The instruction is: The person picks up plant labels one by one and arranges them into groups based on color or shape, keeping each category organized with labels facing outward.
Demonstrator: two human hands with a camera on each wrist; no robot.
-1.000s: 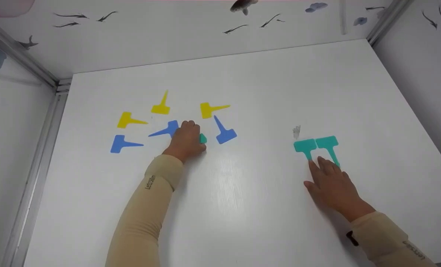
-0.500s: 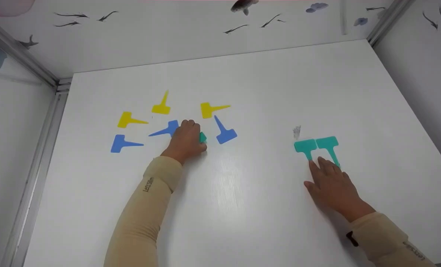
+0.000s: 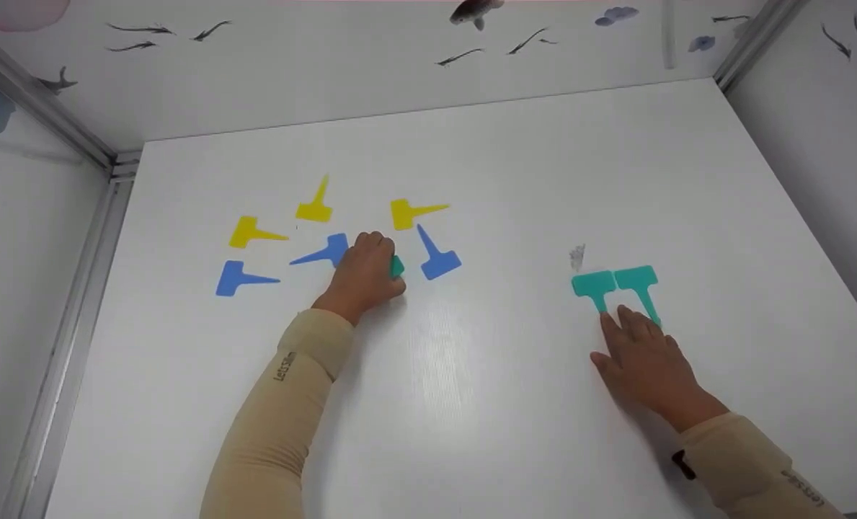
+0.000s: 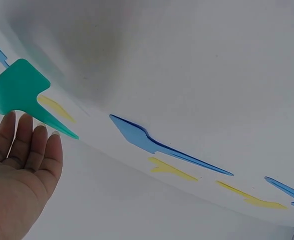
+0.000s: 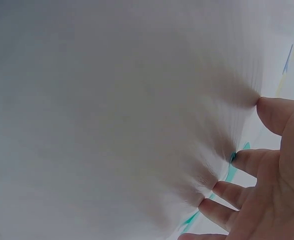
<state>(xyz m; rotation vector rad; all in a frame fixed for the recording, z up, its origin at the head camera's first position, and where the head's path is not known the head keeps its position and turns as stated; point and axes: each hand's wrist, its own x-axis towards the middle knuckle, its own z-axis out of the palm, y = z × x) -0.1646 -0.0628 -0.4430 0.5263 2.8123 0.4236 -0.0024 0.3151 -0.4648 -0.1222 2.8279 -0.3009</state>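
My left hand [image 3: 362,277] pinches a green T-shaped plant label [image 4: 21,82], held above the table and largely covered by the hand in the head view. Its pointed stem hangs out past the fingertips in the left wrist view. Just left of this hand lies a blue plant label [image 3: 336,249]; to its right is another blue label [image 3: 439,264]. On the right side, my right hand [image 3: 648,364] rests with extended fingertips on the table, at the stems of two green labels [image 3: 594,283] lying side by side, heads away from me.
A third blue label [image 3: 233,280] lies farther left. Three yellow labels, one at the left [image 3: 244,232], one at the back [image 3: 315,210] and one beyond the left hand [image 3: 401,214], lie flat on the white table [image 3: 471,404]. Patterned panels enclose the table's back and sides.
My left hand has shifted very slightly with the green plant label, the forearm dipping a little toward me. The right hand and the labels on the table stay put.
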